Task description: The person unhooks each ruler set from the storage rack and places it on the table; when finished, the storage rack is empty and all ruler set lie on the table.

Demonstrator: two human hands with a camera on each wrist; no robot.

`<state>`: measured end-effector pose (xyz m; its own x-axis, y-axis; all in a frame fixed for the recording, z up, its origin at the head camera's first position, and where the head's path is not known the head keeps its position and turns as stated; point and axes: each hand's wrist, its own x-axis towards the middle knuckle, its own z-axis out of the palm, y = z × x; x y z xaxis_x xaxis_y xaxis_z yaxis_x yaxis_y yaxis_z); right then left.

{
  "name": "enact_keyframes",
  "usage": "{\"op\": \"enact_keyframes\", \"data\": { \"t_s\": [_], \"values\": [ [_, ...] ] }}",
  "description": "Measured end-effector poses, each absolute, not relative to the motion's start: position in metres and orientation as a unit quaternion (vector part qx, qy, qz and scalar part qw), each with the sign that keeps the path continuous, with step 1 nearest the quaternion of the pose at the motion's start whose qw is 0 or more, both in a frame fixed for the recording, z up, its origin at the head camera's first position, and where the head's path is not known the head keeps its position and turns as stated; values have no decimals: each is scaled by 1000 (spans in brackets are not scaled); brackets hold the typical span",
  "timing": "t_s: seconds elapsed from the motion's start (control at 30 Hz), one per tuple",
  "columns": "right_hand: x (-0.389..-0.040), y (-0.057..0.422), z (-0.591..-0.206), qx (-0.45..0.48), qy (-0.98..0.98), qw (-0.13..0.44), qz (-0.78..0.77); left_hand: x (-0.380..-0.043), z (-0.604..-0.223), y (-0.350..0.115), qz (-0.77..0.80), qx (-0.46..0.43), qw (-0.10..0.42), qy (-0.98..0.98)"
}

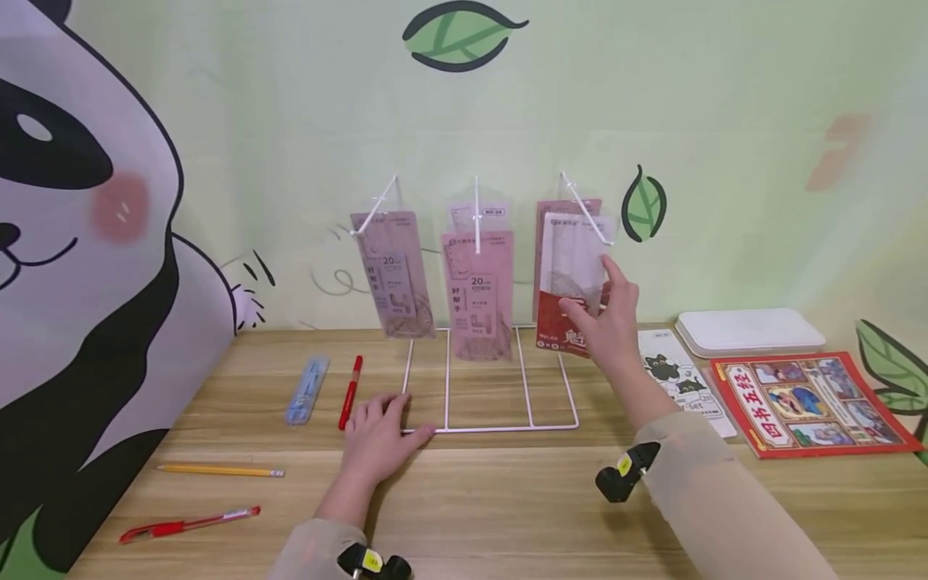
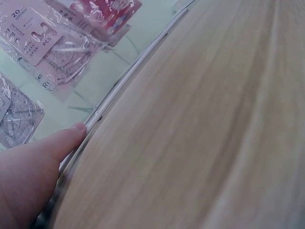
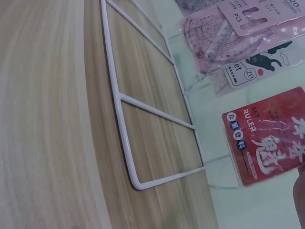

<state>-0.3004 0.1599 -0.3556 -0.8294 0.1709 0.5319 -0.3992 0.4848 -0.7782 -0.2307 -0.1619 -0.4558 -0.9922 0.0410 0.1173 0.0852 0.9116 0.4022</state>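
Observation:
A white wire rack (image 1: 489, 430) stands on the table, with three hooks along its back. My left hand (image 1: 377, 439) rests at its front left corner; in the left wrist view the thumb (image 2: 71, 138) touches the wire. My right hand (image 1: 612, 322) holds the right side of a red-and-white ruler set packet (image 1: 561, 322) at the right hook, thumb across its front. The hook's tip crosses in front of that packet, and a pinkish packet (image 1: 538, 274) hangs behind it. Pink ruler set packets hang from the left hook (image 1: 391, 274) and middle hook (image 1: 478, 306), the middle one overlapping another packet.
Left of the rack lie a light blue item (image 1: 308, 391), a red marker (image 1: 351, 392), a yellow pencil (image 1: 221, 470) and a red pen (image 1: 190, 525). To the right are a white packet with animal drawings (image 1: 677, 374), a white case (image 1: 750, 332) and a red book (image 1: 815, 403).

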Motion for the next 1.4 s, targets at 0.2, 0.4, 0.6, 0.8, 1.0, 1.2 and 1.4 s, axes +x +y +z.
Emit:
{"op": "enact_keyframes", "data": {
  "t_s": [0.2,0.4,0.6,0.8,1.0,1.2,1.4],
  "values": [
    [-296,161,-352,46,-818,297,491,-231,-456,-162,-206,-34,57,-976],
    [-286,165,-347,43,-818,319,476,-231,-456,-162,-209,-35,56,-976],
    [-272,177,-345,42,-824,319,467,-233,-456,-162,-211,-35,56,-975],
    [-256,188,-342,60,-827,314,462,-233,-457,-162,-210,-34,52,-976],
    [-237,197,-337,81,-838,297,451,-232,-456,-162,-212,-36,51,-975],
    [-222,206,-330,99,-834,315,443,-233,-455,-162,-208,-36,58,-976],
    [-216,218,-326,84,-838,326,430,-232,-454,-161,-209,-35,54,-976]
  ]
}}
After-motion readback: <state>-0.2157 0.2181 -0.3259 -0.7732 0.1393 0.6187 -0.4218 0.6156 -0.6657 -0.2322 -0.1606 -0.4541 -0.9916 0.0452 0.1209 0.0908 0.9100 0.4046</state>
